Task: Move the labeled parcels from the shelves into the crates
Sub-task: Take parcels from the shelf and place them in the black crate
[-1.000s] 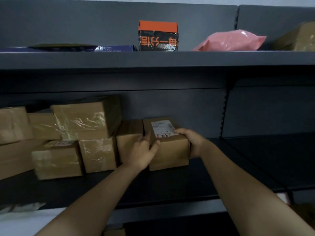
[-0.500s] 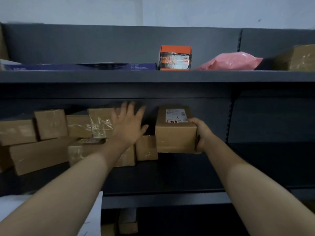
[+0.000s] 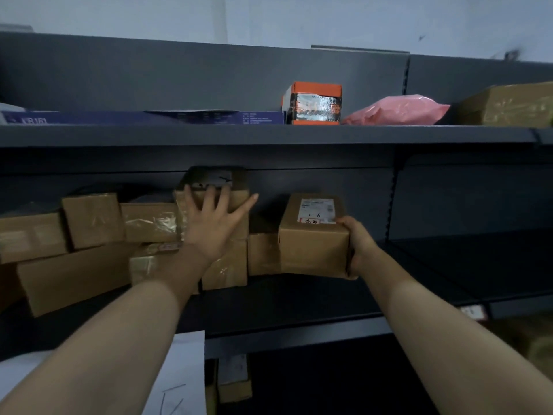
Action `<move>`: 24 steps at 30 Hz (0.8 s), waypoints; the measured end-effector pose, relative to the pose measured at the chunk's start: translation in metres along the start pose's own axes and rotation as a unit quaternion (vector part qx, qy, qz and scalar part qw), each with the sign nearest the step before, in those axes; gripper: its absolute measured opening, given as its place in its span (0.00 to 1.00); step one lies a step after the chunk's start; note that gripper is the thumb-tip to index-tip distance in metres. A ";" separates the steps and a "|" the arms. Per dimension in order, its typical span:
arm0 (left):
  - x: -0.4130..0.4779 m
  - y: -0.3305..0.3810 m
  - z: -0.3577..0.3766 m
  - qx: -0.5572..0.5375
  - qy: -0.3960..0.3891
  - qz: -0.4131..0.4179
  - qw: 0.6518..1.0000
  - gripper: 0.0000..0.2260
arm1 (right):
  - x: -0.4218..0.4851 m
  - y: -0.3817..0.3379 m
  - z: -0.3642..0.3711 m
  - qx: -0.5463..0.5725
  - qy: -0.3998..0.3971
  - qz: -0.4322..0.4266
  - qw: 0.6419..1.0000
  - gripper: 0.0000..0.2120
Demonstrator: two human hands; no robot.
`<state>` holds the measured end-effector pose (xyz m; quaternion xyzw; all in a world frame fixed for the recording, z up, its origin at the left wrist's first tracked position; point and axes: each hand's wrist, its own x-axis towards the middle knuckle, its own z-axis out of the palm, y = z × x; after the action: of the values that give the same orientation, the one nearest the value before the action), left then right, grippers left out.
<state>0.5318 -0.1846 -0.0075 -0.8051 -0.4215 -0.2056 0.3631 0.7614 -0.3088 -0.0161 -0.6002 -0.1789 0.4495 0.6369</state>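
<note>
Fingers first: the right hand [image 3: 360,250] is clamped round the right end of the labeled parcel [image 3: 311,250]. The thumb sits on the top edge just beside the white label [image 3: 317,208], and the rest of the fingers curl under the bottom corner. The left hand [image 3: 214,232] isn't on the parcel at all. Its fingers are straight and fanned wide apart, lying flat against a taped brown box [image 3: 241,227] at the top of the stack just to the left.

The parcel sits at the right end of the row of brown boxes, in front of the middle shelf [image 3: 299,301]. It looks lifted off the board and tipped slightly, though it's dim down there so I can't be sure.

It's a small, plain brown cardboard box with squarish sides. The printed label is on top, with some handwritten marks and a red-edged sticker at the near edge. The print is too small to read.
</note>
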 end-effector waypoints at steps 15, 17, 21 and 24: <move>0.002 0.175 -0.039 -0.100 0.089 0.174 0.976 0.51 | 0.012 -0.005 -0.149 0.050 0.120 -0.085 0.988 0.32; -0.002 0.203 -0.041 -0.123 0.068 0.180 0.974 0.51 | 0.013 -0.007 -0.179 0.028 0.136 -0.094 0.986 0.31; -0.014 0.248 -0.037 -0.169 0.009 0.188 0.967 0.45 | 0.010 -0.012 -0.221 0.007 0.117 -0.060 0.991 0.27; -0.007 0.256 -0.046 -0.320 0.004 0.060 0.945 0.30 | 0.010 -0.011 -0.233 -0.010 0.070 -0.045 0.996 0.19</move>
<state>0.7387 -0.3199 -0.0872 -0.9019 -0.2830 -0.3107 0.0995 0.9493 -0.4407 -0.0593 -0.6282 -0.1649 0.3755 0.6612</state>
